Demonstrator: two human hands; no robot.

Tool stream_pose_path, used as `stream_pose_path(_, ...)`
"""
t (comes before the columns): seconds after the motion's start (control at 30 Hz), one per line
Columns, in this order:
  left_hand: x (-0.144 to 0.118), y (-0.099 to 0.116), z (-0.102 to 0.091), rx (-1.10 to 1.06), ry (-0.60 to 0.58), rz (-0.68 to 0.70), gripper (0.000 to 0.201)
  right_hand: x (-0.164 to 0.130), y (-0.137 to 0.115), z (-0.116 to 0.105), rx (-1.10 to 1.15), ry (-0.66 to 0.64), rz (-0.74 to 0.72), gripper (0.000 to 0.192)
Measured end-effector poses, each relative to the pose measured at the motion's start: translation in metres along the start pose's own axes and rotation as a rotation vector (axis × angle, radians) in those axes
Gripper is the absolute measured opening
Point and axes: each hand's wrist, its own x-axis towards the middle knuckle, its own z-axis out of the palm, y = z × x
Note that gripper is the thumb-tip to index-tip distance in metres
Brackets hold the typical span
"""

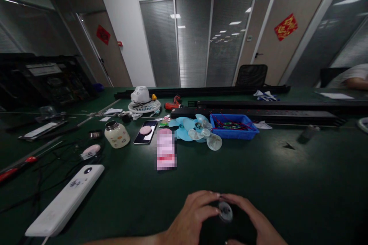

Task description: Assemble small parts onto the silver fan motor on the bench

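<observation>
A small, round, translucent disc [226, 212] with dark spots sits between my two hands, low in the view. My left hand [192, 214] comes in from the left, thumb at the disc's edge and fingers bent over beside it. Curved around the far and right sides is my right hand [255, 218], its index fingertip near the left fingertips and its thumb low at the bottom edge. Below the disc the area is very dark; I cannot tell whether a black object lies there. Several blue and clear fan blades [186, 128] lie farther up the table.
Beyond stand a blue bin [234, 132] with wires, a white fan [140, 97], a red drill [172, 105] and long black rails [258, 113]. Leftward are a phone [140, 138], a cream bottle [117, 134] and a white power bank-like block [66, 201]. Another person's arm [356, 82] shows far right.
</observation>
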Motion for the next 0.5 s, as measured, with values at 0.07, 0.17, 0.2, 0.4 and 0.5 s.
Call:
stream_pose_path(0.07, 0.014, 0.001, 0.006, -0.011, -0.059, -0.021, 0.062, 0.009, -0.006, 0.003, 0.045, 0.0, -0.036, 0.052)
stream_pose_path(0.17, 0.033, 0.002, 0.01, -0.023, -0.096, -0.009, 0.042, 0.022, -0.01, 0.004, 0.082, -0.012, -0.07, 0.025)
stream_pose_path(0.2, 0.037, 0.001, 0.011, -0.034, -0.086, -0.004, 0.037, 0.025, -0.01, 0.004, 0.085, -0.009, -0.082, 0.021)
stream_pose_path(0.4, 0.051, -0.027, 0.021, -0.143, 0.014, -0.05, 0.038, 0.045, 0.006, -0.007, 0.072, 0.039, -0.132, 0.028)
stream_pose_path(0.5, 0.059, -0.038, 0.027, -0.229, 0.045, -0.076, 0.038, 0.052, 0.017, -0.011, 0.04, 0.03, -0.133, 0.032)
